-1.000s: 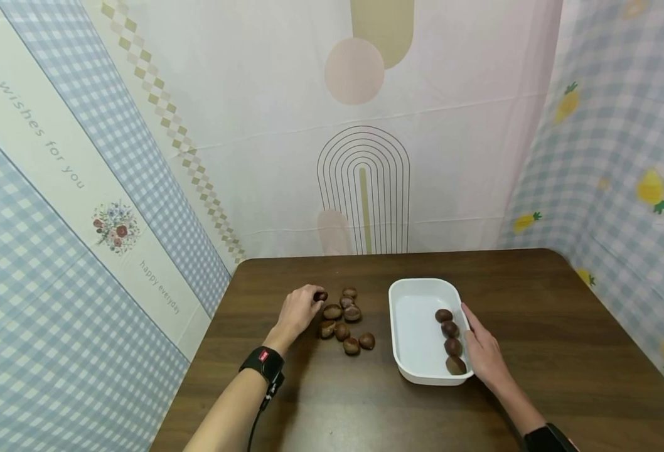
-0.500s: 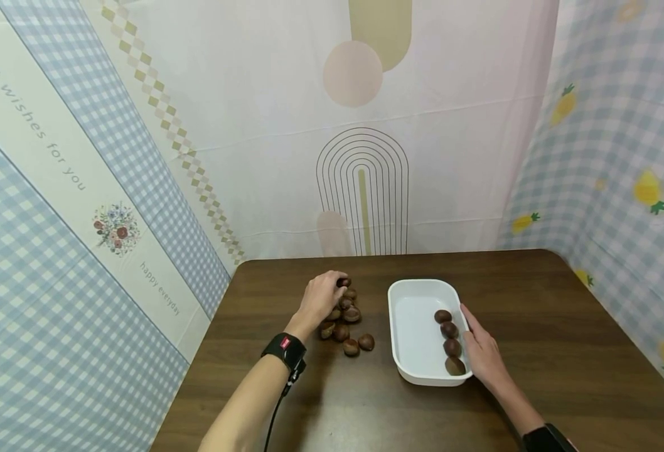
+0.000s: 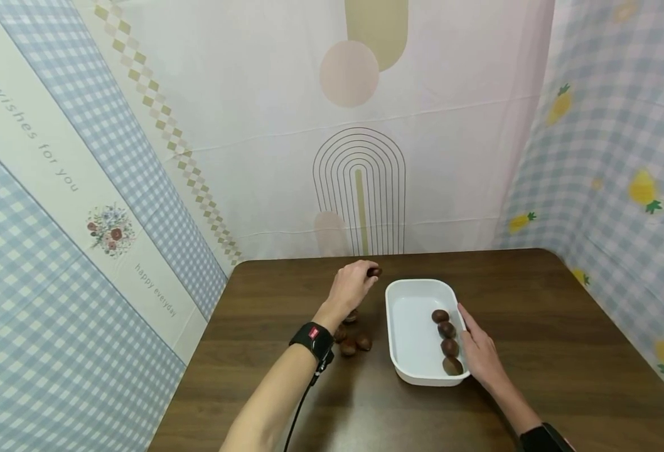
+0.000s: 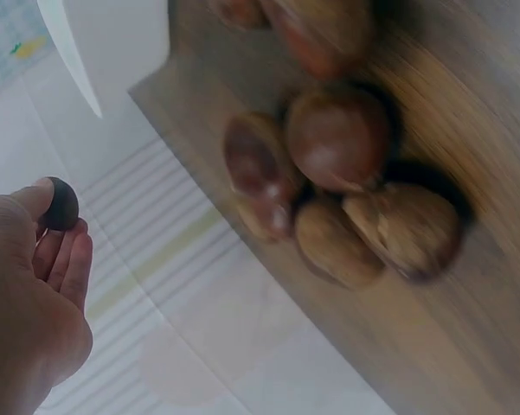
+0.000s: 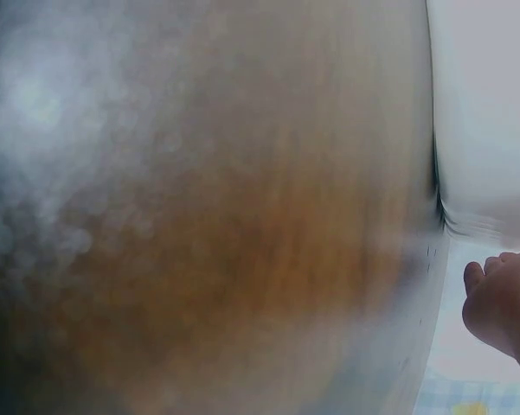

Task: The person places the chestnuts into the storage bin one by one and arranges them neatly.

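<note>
My left hand [image 3: 350, 285] pinches a dark brown chestnut [image 3: 374, 272] between thumb and fingers, near the table's back edge and left of the white tray. In the left wrist view the held chestnut [image 4: 62, 204] shows at the fingertips, away from the others. Several loose chestnuts [image 3: 348, 347] lie on the table under the left wrist, partly hidden by it. My right hand [image 3: 481, 355] holds the white rectangular tray [image 3: 413, 370] by its right wall, thumb at the rim and fingers along the outside. Inside, several chestnuts [image 3: 447, 329] form a row along that wall.
The dark wooden table [image 3: 546, 326] ends at a patterned cloth [image 3: 275, 163] hung behind it. Checked cloth [image 3: 597, 125] hangs at the right side. A cable [image 3: 297, 417] trails from the left wristband [image 3: 312, 339].
My left hand has carried the pinched chestnut rightward and toward the table's back, from beyond the loose pile to near the tray. The right hand and tray have stayed in place.
</note>
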The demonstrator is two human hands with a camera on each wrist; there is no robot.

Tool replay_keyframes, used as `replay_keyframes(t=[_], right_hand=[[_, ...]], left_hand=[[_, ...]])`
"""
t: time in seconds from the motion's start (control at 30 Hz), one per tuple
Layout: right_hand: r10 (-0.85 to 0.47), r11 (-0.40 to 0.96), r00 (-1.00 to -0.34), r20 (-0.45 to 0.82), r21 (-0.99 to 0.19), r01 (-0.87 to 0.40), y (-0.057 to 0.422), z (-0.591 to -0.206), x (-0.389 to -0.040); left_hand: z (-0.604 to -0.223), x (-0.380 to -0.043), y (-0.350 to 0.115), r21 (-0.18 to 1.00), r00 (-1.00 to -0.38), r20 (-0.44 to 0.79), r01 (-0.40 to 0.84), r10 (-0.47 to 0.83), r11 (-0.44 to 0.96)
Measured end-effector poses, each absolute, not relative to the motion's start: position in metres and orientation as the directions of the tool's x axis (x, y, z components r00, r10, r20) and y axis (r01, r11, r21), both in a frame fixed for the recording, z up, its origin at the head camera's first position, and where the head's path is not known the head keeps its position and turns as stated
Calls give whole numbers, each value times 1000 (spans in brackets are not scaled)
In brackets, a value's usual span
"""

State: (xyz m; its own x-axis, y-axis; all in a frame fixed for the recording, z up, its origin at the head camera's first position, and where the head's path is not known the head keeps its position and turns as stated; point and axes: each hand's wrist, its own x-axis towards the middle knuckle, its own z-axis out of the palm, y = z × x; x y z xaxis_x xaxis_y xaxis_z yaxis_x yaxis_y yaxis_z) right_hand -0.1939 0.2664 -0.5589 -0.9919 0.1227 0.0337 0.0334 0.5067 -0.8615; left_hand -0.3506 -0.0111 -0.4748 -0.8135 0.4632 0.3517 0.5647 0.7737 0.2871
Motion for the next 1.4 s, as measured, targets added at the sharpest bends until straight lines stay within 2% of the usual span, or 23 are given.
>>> replay_keyframes(t=[0.8, 1.4], right_hand=[[136, 518, -989, 65, -855, 15, 267, -560, -195], [147, 506, -987, 57, -862, 26, 266, -559, -195]], left_hand=[[-493, -333, 61, 278, -769, 324, 635, 552, 721], [-512, -324, 97, 181, -739, 313, 663, 597, 726]])
